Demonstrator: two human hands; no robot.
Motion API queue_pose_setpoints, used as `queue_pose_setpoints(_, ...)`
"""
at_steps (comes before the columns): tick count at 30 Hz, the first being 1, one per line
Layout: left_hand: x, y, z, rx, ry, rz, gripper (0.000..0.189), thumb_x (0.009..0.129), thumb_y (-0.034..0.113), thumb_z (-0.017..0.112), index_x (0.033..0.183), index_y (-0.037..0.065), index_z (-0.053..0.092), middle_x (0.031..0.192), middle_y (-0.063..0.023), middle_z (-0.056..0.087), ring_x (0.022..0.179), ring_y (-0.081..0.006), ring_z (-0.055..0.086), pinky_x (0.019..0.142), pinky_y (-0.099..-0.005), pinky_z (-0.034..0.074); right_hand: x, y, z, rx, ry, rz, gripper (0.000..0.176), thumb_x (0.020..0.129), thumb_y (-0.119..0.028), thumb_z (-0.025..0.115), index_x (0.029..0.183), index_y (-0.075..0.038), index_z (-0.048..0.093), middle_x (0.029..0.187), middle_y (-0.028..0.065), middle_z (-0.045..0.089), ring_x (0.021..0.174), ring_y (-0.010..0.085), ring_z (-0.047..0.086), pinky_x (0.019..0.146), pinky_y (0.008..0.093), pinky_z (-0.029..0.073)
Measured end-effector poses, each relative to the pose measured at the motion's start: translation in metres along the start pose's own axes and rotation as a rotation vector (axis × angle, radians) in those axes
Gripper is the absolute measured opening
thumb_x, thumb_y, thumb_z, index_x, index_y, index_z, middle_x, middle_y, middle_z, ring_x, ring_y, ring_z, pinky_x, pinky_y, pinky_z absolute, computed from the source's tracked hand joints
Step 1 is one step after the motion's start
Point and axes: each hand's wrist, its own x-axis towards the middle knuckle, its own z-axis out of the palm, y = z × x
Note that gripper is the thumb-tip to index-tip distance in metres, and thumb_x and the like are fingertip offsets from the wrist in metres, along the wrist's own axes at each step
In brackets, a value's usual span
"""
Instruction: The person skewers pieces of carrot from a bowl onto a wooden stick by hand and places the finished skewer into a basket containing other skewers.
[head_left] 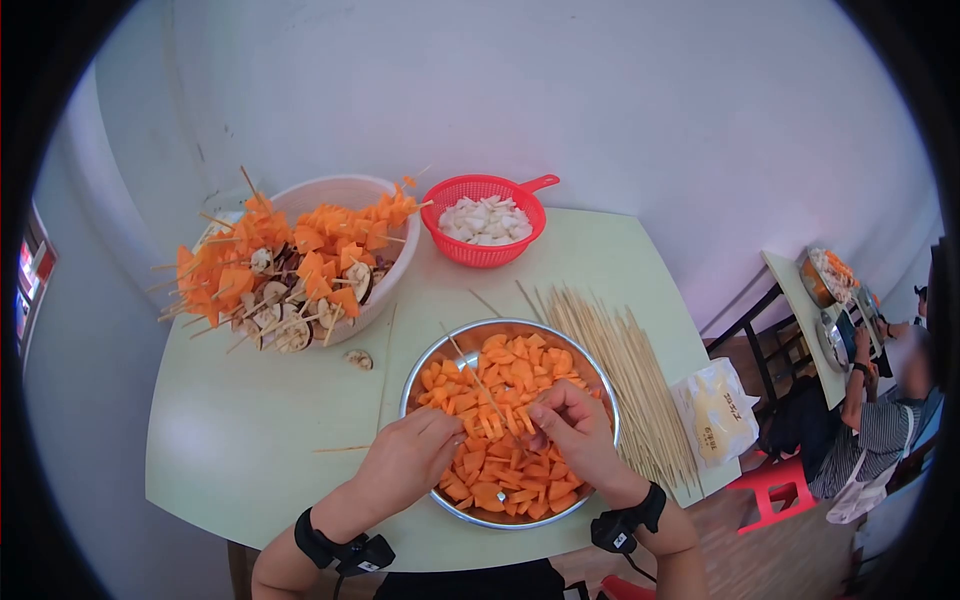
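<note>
Over a steel bowl (612, 430) of cut carrot pieces (520, 365), my two hands work close together. A short row of carrot slices (500, 424) on a bamboo skewer spans the gap between them. My left hand (415, 450) is closed at the row's left end; its fingers hide the skewer there. On the right, my right hand (575, 430) pinches a carrot piece at the row's other end between thumb and fingers. Another thin stick (472, 367) slants over the bowl's far side. Each wrist wears a black strap with a small device.
At the back left, a white basin (398, 270) is heaped with carrot and eggplant skewers (300, 260). A red colander (480, 254) holds white chunks. Bamboo skewers (625, 385) and a plastic packet (714, 412) lie right. Beyond, a person (870, 430) sits at another table near a red stool (775, 490).
</note>
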Motion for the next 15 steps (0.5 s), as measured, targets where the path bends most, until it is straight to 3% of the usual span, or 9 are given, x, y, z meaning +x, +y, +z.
queue_pose_setpoints(13,0.003,0.003,-0.003,-0.001,0.035,-0.023,0.008,0.078,0.007,0.06,0.083,0.003,0.055,0.074,-0.0091,0.057,0.068,-0.0267,0.057,0.058,-0.0355,0.047,0.0,-0.002,-0.002,0.019,0.019,-0.014,0.013,0.089,-0.013,0.054,0.082,-0.004,0.048,0.071,0.0033,0.055,0.059,0.0085,0.056,0.053,0.019,0.046)
queue_pose_setpoints(15,0.003,-0.002,-0.005,0.041,0.057,-0.1,0.006,0.077,0.007,0.06,0.081,0.004,0.057,0.074,-0.0086,0.058,0.068,-0.0261,0.058,0.058,-0.0348,0.047,0.003,-0.003,-0.013,0.024,0.145,-0.103,0.01,0.089,-0.012,0.054,0.087,-0.004,0.05,0.075,0.0026,0.056,0.063,0.0073,0.055,0.056,0.0196,0.046)
